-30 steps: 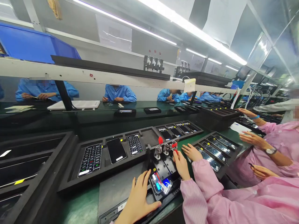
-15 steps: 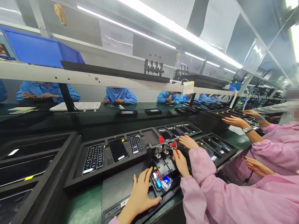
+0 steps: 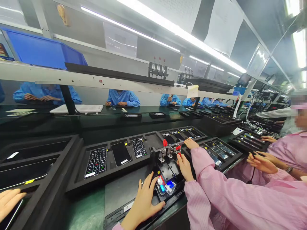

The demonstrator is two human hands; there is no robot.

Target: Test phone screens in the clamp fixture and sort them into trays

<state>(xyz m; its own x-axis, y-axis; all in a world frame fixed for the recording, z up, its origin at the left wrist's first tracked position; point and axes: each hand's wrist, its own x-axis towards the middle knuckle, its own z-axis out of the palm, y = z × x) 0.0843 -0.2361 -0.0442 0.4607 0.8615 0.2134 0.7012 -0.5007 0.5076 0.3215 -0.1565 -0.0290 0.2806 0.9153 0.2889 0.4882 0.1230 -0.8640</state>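
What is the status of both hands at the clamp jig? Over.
The left hand flat by the jig, grip open. The right hand at a red lever, grip unclear. Another person's hand close alongside.

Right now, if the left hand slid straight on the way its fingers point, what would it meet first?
Probably the black clamp fixture: the left hand lies flat, fingers aimed at it, index tip close to its edge. Depth is unclear.
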